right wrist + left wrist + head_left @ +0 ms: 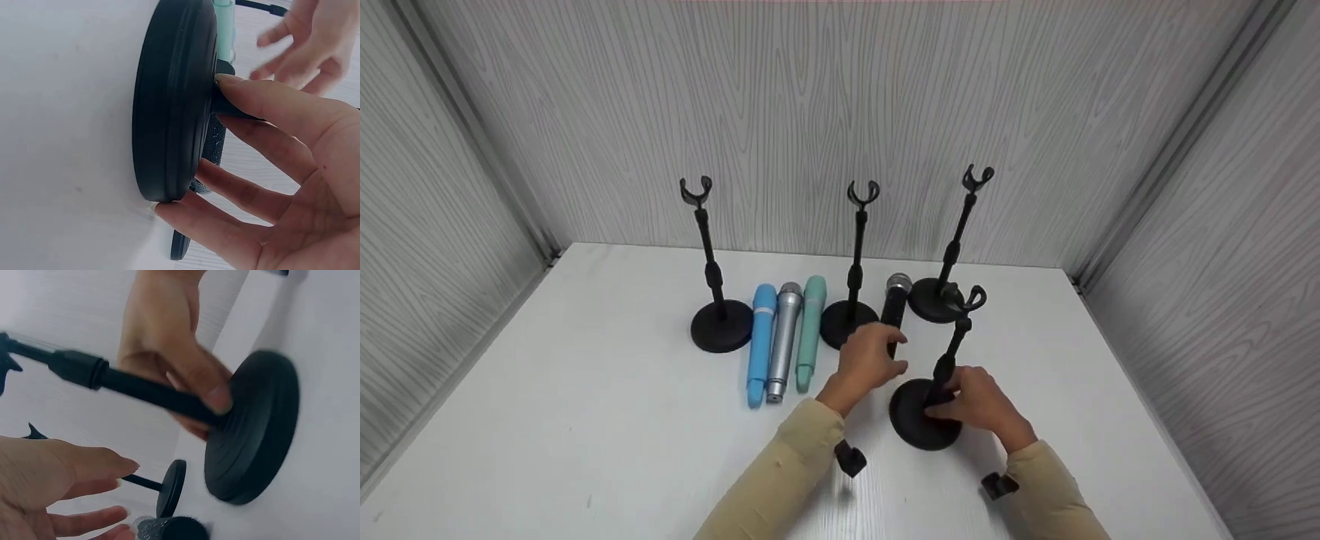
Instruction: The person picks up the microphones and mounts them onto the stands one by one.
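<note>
At front right, fingers of the right hand (pixel 981 401) pinch the pole (pixel 157 395) of a black stand (pixel 945 367); the left hand (pixel 866 360), fingers apart and empty, is beside a black microphone (pixel 894 304); likely placing the stand, next calling for a level base

In the head view, the white table (pixel 622 420) is evenly and brightly lit, while the back wall (pixel 780 112) is rendered in duller grey. Soft shadows are cast beside the sleeves (pixel 787 469), and a pale sheen is seen on the table at lower centre. In the left wrist view, a cool bluish cast is shown; the outlines of the black stand (pixel 154 392) are slightly softened. In the right wrist view, the table is rendered hazily, and the left hand (pixel 312 50) is blurred.
</note>
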Available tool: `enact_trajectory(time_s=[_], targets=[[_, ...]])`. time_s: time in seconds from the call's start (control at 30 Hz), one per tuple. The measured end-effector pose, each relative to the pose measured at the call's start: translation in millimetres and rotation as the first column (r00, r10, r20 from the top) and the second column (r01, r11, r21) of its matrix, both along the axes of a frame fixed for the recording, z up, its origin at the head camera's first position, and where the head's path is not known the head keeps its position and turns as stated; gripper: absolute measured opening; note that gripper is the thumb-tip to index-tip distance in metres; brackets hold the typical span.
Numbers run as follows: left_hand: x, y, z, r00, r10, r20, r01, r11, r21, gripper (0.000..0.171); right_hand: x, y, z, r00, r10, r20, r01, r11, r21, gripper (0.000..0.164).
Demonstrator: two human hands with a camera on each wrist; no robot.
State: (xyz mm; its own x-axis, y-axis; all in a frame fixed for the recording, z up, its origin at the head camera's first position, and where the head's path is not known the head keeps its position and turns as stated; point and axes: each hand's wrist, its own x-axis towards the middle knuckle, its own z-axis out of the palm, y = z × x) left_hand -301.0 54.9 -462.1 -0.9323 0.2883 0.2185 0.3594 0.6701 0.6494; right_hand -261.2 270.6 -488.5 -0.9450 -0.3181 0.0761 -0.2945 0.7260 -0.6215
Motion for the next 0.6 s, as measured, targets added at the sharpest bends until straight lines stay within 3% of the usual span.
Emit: enact_trajectory(time_s=[0.13,0.3,0.43,0.6], targets=[[-27.6,3,7.2,0.998,0.057,0.042,-0.055,0.997,-0.055,0.042,0.1,1,-1.3,1.000,-0.019,0.016,0.019,1.000,-0.003,0.019],[-55.8,8,8.0,0.990,0.067,0.121,-0.051,0.990,-0.129,0.051,1.0,1,-2.4,0.999,-0.027,0.021,0.027,1.000,-0.009,0.019],[-66.8,13,5.4,0.988,0.060,0.146,-0.037,0.987,-0.154,0.054,0.5,1,-2.5,1.000,-0.013,0.012,0.013,1.000,-0.010,0.018],[-75.0,21,2.5,0.992,0.055,0.113,-0.029,0.976,-0.215,0.044,0.1,1,-2.5,1.000,-0.004,0.007,0.004,1.000,-0.029,0.017]])
